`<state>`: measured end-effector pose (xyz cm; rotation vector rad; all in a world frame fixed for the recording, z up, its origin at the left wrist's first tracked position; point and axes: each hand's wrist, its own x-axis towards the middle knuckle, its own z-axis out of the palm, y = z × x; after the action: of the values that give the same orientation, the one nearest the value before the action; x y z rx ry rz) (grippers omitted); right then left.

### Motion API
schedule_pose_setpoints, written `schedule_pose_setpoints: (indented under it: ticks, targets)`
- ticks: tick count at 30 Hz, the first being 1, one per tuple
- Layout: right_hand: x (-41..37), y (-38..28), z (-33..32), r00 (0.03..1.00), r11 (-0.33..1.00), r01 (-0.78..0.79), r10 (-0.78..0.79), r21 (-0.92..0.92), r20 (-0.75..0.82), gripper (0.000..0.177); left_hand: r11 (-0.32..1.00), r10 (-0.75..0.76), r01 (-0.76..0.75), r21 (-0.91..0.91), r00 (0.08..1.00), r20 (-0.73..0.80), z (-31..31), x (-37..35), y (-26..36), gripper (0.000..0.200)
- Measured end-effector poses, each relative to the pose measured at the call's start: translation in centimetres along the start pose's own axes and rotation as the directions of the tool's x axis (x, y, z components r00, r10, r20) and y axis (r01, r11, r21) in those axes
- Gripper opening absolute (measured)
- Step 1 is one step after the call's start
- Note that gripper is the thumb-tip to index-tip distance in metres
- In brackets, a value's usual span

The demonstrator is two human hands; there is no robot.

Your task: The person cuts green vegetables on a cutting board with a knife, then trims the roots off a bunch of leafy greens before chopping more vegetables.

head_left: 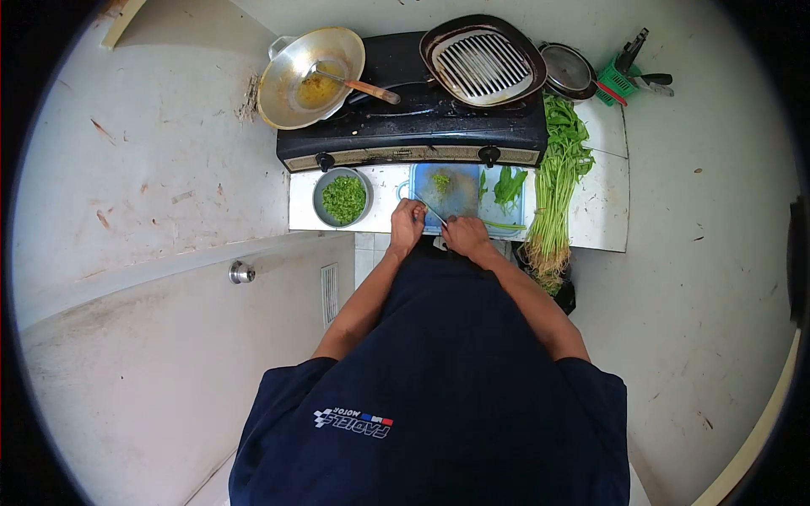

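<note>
My right hand (466, 234) is wrapped round the handle of a knife, whose thin blade (434, 212) slants up and left toward my left hand (407, 223). The fingers of my left hand are pinched together beside the blade; what they hold is too small and covered to name. Both hands are at the near edge of a blue cutting board (467, 174). On the board lie a small heap of chopped greens (440, 182), some loose leaves (509, 186) and a green stalk (504, 225). A grey bowl (317, 202) of chopped greens (344, 200) stands left of the board.
Behind the board stands a black two-knob stove (396, 139) bearing a wok (278, 93) with a wooden-handled utensil (371, 89) and a grill pan (536, 59). A large bundle of leafy greens (557, 181) lies at the right, below a lidded pot (567, 69) and green utensil basket (616, 84).
</note>
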<state>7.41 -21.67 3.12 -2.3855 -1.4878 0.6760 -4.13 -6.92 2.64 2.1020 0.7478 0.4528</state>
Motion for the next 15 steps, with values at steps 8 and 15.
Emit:
schedule_pose_setpoints:
  ticks: [8, 15]
  targets:
    - [-0.3, -0.1, -0.2, 1.0, 1.0, -0.003, 0.004, -0.025, 0.031, 0.037, 1.0, 0.012, -0.012, -0.011, 1.0, -0.009, 0.5, 0.0, -0.8, 0.003]
    - [0.8, 0.0, 0.8, 0.999, 1.0, 0.025, -0.025, -0.013, -0.033, 0.039, 0.999, 0.015, -0.015, 0.034, 1.0, -0.013, -0.1, 0.1, 0.0, 0.003]
